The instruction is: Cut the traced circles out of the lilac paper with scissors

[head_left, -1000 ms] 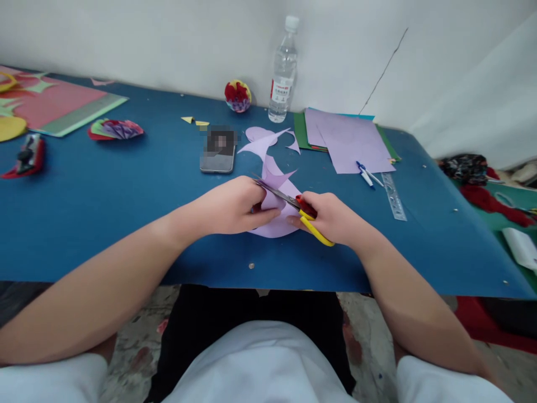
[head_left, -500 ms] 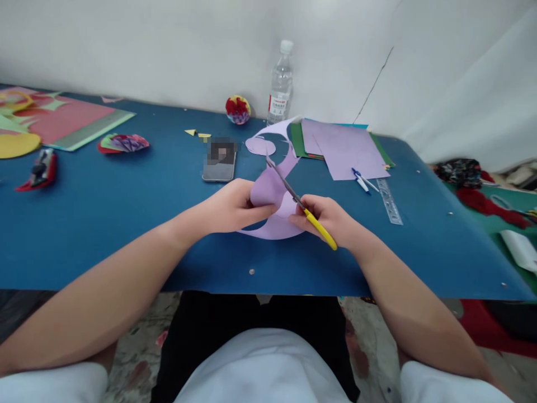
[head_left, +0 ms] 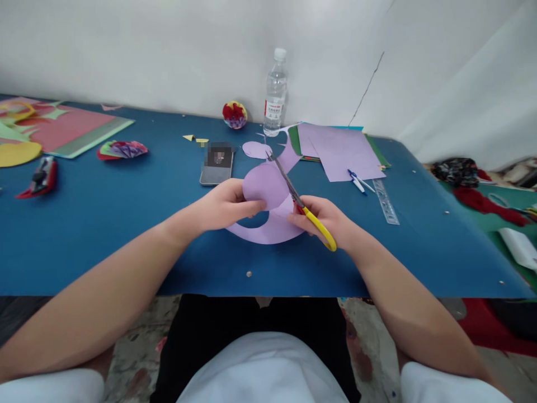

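The left hand (head_left: 229, 204) gripped a purple paper disc (head_left: 266, 182) at its lower left edge, thumb on top; the right hand (head_left: 325, 215) was closed around yellow-and-red-handled scissors (head_left: 312, 220), blades pointing forward along the disc's right side. The hands were apart, above the middle of the desk's (head_left: 126, 235) front edge. A purple offcut (head_left: 268, 234) with a curved opening lay under both hands, its near rim short of that edge; the right fingertips appeared to touch it. The step in hand was judged to be cutting rounds from purple paper, this one at or near its end; whether the disc was wholly free could not be told. The next move called for holding disc and offcut apart, blades clear of both. Beyond lay a purple oval piece (head_left: 255, 149) and a phone (head_left: 217, 164), limiting forward room. A water bottle (head_left: 274, 95) and a paper flower ball (head_left: 235, 115) stood at the back edge. Purple sheets (head_left: 348, 151), pens (head_left: 356, 180) and a clear ruler (head_left: 385, 201) occupied the right rear. Open room was widest toward the front left and front right corners.
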Action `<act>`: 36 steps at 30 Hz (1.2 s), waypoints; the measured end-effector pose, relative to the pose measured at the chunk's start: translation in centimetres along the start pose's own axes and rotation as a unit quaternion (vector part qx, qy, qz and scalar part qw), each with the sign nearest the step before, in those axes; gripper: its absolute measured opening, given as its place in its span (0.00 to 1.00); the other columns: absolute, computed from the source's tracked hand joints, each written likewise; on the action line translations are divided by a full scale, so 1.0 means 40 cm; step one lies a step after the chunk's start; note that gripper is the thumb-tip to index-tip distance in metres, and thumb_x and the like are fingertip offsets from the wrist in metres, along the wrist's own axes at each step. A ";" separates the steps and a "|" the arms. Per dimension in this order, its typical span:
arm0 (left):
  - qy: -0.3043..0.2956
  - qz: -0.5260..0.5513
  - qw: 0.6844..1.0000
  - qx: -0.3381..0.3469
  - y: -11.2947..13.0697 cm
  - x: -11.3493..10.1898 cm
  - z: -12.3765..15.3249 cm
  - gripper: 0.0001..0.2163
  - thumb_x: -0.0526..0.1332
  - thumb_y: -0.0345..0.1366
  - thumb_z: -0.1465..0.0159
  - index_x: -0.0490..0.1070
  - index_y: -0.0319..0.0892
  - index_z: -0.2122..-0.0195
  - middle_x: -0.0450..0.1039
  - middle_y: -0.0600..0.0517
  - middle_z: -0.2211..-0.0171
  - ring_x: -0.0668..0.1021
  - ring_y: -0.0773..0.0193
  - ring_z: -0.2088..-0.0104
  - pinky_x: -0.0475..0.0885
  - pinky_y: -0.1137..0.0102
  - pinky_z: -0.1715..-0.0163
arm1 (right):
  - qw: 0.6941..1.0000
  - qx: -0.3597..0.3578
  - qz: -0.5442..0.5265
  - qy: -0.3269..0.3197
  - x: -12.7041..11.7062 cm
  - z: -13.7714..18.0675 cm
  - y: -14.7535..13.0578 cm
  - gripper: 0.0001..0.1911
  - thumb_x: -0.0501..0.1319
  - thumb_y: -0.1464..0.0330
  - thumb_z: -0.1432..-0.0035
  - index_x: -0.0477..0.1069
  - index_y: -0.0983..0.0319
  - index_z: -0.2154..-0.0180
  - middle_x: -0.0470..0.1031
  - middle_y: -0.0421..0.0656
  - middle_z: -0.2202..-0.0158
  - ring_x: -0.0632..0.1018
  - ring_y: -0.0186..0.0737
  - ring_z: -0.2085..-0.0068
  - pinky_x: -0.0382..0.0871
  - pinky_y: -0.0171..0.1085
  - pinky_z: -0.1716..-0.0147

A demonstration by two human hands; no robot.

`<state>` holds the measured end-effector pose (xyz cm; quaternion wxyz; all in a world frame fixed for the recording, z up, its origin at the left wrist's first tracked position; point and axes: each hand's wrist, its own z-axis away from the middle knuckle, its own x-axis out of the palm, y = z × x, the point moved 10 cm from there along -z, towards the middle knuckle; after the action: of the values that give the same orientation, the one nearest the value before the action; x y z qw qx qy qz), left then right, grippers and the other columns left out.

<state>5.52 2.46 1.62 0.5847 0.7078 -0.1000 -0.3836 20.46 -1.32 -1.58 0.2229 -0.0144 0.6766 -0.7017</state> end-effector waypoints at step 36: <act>0.208 0.014 0.976 0.069 0.035 -0.083 0.031 0.17 0.66 0.47 0.33 0.81 0.40 0.52 0.82 0.46 0.60 0.80 0.57 0.62 0.76 0.68 0.65 | 1.000 0.003 0.001 0.001 0.001 0.000 0.000 0.27 0.72 0.45 0.47 0.65 0.58 0.71 0.60 0.33 0.76 0.62 0.31 0.75 0.55 0.37 0.75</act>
<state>2.85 3.06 4.29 0.5473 0.8094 -0.0122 -0.2124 20.43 -1.34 -1.59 0.2227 -0.0120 0.6750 -0.7033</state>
